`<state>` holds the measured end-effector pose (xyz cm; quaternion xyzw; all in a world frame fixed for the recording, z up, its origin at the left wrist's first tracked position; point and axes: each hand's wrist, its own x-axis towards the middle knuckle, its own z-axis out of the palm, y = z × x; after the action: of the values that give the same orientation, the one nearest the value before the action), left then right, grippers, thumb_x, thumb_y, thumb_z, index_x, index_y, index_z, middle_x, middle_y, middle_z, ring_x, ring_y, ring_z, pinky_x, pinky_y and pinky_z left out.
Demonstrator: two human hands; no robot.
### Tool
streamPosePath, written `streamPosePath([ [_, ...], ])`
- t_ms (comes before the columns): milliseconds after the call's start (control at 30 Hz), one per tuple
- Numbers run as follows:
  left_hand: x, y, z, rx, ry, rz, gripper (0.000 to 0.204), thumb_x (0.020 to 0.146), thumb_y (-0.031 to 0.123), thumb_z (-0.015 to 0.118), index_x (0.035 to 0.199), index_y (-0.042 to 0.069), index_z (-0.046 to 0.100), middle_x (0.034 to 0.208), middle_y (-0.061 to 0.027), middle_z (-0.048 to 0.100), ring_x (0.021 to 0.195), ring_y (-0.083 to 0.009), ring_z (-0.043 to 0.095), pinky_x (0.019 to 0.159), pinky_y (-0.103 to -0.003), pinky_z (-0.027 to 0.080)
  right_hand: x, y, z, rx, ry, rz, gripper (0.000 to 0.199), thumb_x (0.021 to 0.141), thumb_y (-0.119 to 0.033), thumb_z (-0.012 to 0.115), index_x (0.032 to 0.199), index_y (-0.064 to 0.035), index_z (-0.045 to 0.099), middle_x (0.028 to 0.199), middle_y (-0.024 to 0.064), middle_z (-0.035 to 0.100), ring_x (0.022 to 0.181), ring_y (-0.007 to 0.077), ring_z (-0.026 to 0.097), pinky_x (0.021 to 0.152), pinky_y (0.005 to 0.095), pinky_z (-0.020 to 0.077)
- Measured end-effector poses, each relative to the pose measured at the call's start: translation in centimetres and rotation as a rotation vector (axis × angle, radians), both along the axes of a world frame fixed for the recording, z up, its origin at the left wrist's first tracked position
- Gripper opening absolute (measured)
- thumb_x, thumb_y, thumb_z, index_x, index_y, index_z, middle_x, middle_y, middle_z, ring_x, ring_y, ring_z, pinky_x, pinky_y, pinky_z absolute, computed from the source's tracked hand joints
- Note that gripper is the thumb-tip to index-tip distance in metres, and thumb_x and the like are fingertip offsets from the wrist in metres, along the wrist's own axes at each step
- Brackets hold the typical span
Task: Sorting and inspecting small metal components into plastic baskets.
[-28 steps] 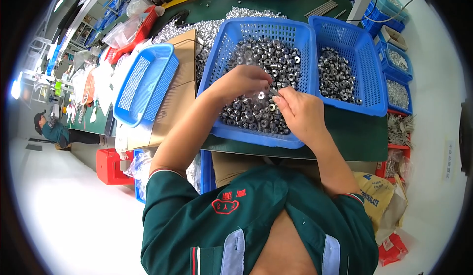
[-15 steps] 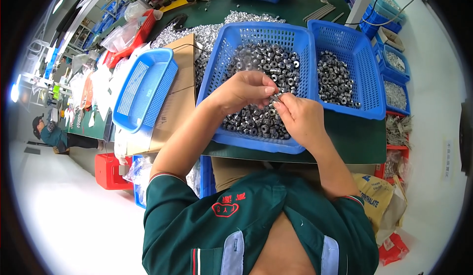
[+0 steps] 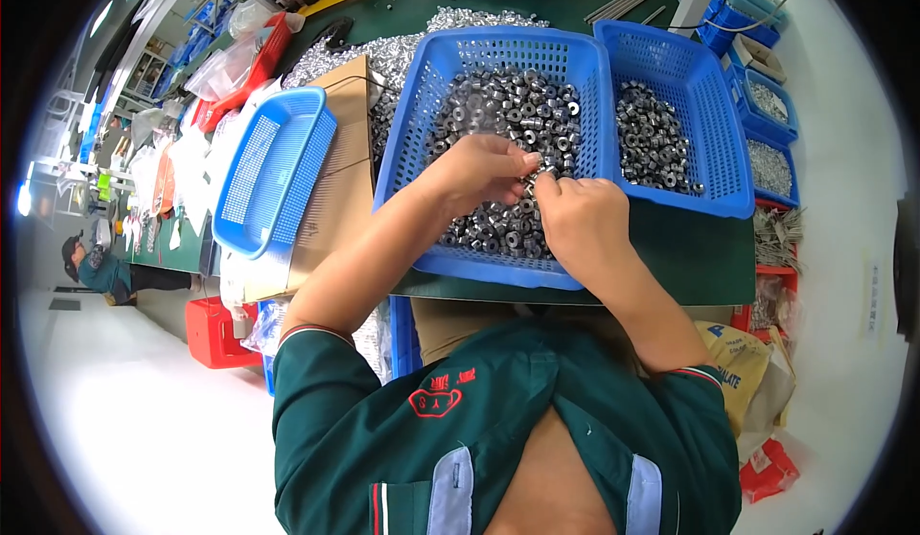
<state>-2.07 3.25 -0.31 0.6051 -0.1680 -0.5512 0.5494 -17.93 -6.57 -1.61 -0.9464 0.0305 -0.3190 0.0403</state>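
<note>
Over a large blue plastic basket [image 3: 398,185], my two hands come together. My left hand [image 3: 479,171] is closed in a pinch, thumb and forefinger around a small shiny metal part at their tips. Close beside it my right hand [image 3: 586,224] is also closed, fingers curled toward the same spot; what it grips is hidden behind the fingers. Beneath both hands lies a heap of small metal rings [image 3: 513,230], dark and silvery with holes through them. A second blue basket [image 3: 724,137] touches the first on its right and holds similar metal rings [image 3: 652,152].
Left of the large basket, an empty light blue basket [image 3: 251,185] rests by a cardboard sheet [image 3: 331,181]. Loose shiny parts [image 3: 383,61] are heaped behind on the green table [image 3: 685,257]. Metal rods [image 3: 618,4] lie at the back. A person [image 3: 101,267] sits far left.
My hands have shifted slightly at the meeting point; the right hand has turned so its fingers curl more over. The whole view has moved a little.
</note>
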Motion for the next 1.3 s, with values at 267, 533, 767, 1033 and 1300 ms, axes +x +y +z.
streamPosePath([
  [267, 2.3, 0.2, 0.9, -0.091, 0.175, 0.141, 0.015, 0.094, 0.019, 0.057, 0.091, 0.004, 0.058, 0.082, -0.0064, 0.063, 0.076, -0.0203, 0.068, 0.058, -0.026, 0.056, -0.4, -0.1, 0.6, 0.260, -0.072, -0.002, 0.020, 0.086, -0.019, 0.064, 0.075, -0.0091, 0.051, 0.056, 0.0069, 0.055, 0.051, 0.0260, 0.058, 0.047, 0.0391, 0.0420],
  [533, 1.3, -0.2, -3.0, 0.126, -1.428, -0.395, 0.027, 0.073, 0.025, 0.075, 0.091, 0.009, 0.062, 0.071, -0.0110, 0.063, 0.072, -0.0265, 0.065, 0.063, -0.042, 0.049, -0.4, -0.3, 0.2, 0.311, -0.087, 0.016, 0.018, 0.087, -0.020, 0.062, 0.076, -0.0094, 0.052, 0.054, 0.0074, 0.053, 0.051, 0.0273, 0.057, 0.047, 0.0401, 0.0409],
  [767, 0.5, -0.5, -2.2, 0.299, -1.665, -0.727, 0.021, 0.079, 0.025, 0.067, 0.096, 0.013, 0.063, 0.090, -0.0094, 0.067, 0.085, -0.0320, 0.065, 0.068, -0.044, 0.052, -0.4, -0.4, 0.2, 0.315, -0.097, 0.040, 0.019, 0.088, -0.021, 0.062, 0.076, -0.0095, 0.052, 0.055, 0.0074, 0.053, 0.051, 0.0271, 0.056, 0.047, 0.0403, 0.0400],
  [1033, 0.8, -0.5, -1.9, 0.237, -1.409, -0.513, 0.021, 0.081, 0.022, 0.065, 0.095, 0.006, 0.060, 0.088, -0.0137, 0.066, 0.078, -0.0327, 0.065, 0.067, -0.043, 0.050, -0.4, -0.4, 0.4, 0.335, -0.087, 0.042, 0.019, 0.088, -0.022, 0.061, 0.077, -0.0091, 0.053, 0.056, 0.0084, 0.054, 0.052, 0.0284, 0.057, 0.047, 0.0412, 0.0407],
  [1300, 1.0, 0.3, 0.5, -0.264, 0.117, -0.152, 0.015, 0.086, 0.010, 0.064, 0.084, 0.007, 0.050, 0.069, -0.0023, 0.053, 0.050, -0.0082, 0.041, 0.044, -0.022, 0.025, -0.5, -0.1, 0.7, 0.339, -0.065, 0.037, 0.019, 0.088, -0.021, 0.062, 0.076, -0.0087, 0.053, 0.056, 0.0088, 0.055, 0.052, 0.0290, 0.057, 0.047, 0.0412, 0.0409],
])
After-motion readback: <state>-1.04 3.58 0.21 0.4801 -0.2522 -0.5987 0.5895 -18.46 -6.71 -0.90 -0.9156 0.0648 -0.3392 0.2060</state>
